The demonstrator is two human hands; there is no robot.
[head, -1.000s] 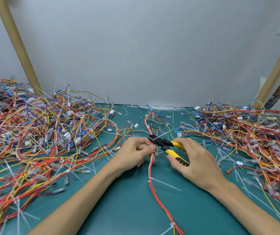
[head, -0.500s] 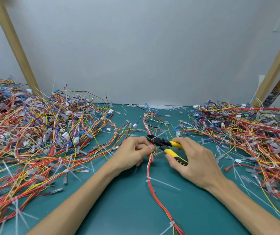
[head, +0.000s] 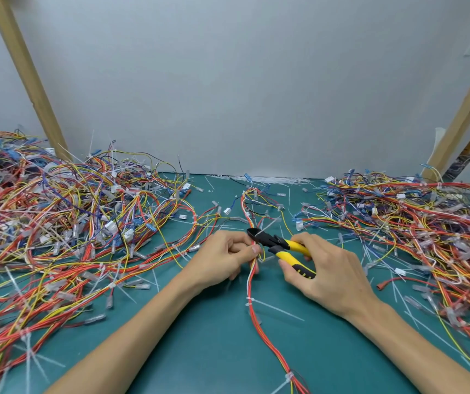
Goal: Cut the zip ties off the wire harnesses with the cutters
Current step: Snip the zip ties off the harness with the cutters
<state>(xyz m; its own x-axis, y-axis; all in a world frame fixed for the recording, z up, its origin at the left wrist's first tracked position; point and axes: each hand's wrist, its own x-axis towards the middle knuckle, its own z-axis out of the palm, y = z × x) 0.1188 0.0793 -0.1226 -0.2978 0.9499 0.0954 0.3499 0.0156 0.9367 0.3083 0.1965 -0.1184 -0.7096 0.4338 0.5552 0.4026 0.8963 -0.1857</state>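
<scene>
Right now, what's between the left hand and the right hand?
Head view: the wire harness, pinched by the left hand, runs down the gap; the cutters, held by the right hand, reach across it.

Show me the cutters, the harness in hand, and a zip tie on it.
cutters (head: 273, 240), head view, black pivot.
harness (head: 251, 288), head view, its red wires.
zip tie (head: 249, 300), head view, head wrapping the wires.

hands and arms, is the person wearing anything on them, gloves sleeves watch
Nothing worn shows. The left hand and right hand are bare: no gloves, no rings in view, no watch or band at the wrists. The left forearm and right forearm are uncovered down to the frame's bottom edge, no sleeve showing.
</scene>
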